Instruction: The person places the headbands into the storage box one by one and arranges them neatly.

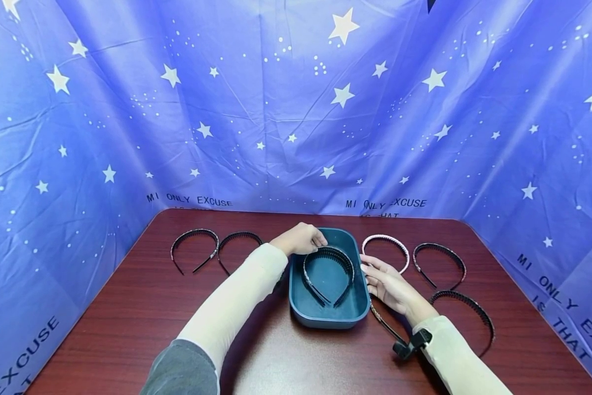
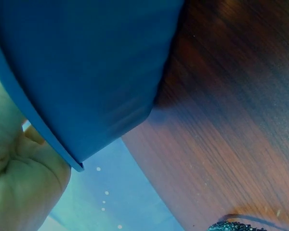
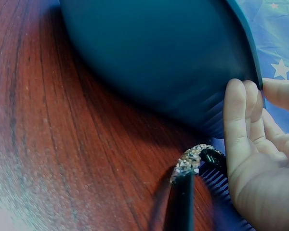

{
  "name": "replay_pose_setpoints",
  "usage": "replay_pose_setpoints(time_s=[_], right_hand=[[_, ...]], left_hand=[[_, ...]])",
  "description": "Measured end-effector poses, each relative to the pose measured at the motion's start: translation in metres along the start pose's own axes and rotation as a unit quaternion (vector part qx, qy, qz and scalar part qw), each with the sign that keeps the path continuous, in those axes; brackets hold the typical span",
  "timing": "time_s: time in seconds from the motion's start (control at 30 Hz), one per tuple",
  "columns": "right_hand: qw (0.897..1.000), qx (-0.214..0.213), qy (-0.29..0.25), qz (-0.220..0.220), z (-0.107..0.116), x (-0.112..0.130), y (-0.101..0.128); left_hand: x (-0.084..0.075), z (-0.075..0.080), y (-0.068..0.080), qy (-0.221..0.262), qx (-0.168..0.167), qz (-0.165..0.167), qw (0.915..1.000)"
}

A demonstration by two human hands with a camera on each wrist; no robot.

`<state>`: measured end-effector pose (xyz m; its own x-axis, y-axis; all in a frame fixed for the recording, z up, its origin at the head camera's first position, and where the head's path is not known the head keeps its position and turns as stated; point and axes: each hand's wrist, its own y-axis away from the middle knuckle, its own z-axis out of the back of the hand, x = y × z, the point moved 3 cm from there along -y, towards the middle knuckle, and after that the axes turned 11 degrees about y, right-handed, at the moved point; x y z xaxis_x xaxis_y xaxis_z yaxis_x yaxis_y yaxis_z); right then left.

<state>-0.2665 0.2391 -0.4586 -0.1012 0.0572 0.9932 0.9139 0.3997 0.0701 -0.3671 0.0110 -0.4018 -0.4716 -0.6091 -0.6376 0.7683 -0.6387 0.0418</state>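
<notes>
My left hand [image 1: 302, 239] reaches over the left rim of a dark teal box [image 1: 327, 318], fingertips curled at the top of a black toothed headband [image 1: 352, 269]. Its band and ends overlap another headband in the box. In the left wrist view, the curled left hand [image 2: 26, 178] shows beside the box's rim [image 2: 36, 115]; its fingertips are hidden. My right hand [image 1: 389, 282] is at the box's right side. Its extended fingers [image 3: 236, 110] lie along the outer wall, with the thumb at the rim. Below that hand lies a headband with a stone-like sparkling cover [image 3: 188, 161].
Two black headbands, one at the far left [image 1: 194, 233] and one partly behind my left arm [image 1: 238, 235], lie on the reddish-brown table [image 1: 142, 340]. Right of the box are a pink headband [image 1: 406, 255] and two dark ones [image 1: 463, 269]. A starry blue curtain [image 1: 271, 109] surrounds the table.
</notes>
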Motion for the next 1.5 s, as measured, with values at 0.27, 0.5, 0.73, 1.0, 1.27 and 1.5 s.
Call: replay_pose_setpoints(time_s=[0.27, 0.5, 0.73, 1.0, 1.27, 1.5], right_hand=[[1.000, 0.002, 0.001, 0.004, 0.0001, -0.0008, -0.0001], [1.000, 0.004, -0.002, 0.007, 0.0000, -0.0005, -0.0003], [1.000, 0.006, -0.005, 0.006, 0.0001, 0.0001, -0.0002], [1.000, 0.005, -0.006, 0.007, 0.0008, -0.0001, -0.0004], [1.000, 0.004, -0.002, 0.002, 0.0010, -0.0005, -0.0010], [1.000, 0.004, -0.001, 0.000, 0.0014, -0.0012, -0.0012]], left_hand=[[0.0012, 0.0000, -0.0004, -0.007, 0.005, 0.005, 0.9999], [0.0033, -0.0002, -0.0009, -0.004, 0.008, 0.004, 1.0000], [0.0040, -0.0007, -0.0015, 0.001, 0.001, 0.004, 1.0000], [0.0024, -0.0002, -0.0017, 0.002, -0.003, 0.010, 0.9999], [0.0002, 0.0016, -0.0012, 0.009, -0.002, 0.014, 0.9999], [0.0009, 0.0033, -0.0023, 0.004, -0.003, 0.014, 0.9999]])
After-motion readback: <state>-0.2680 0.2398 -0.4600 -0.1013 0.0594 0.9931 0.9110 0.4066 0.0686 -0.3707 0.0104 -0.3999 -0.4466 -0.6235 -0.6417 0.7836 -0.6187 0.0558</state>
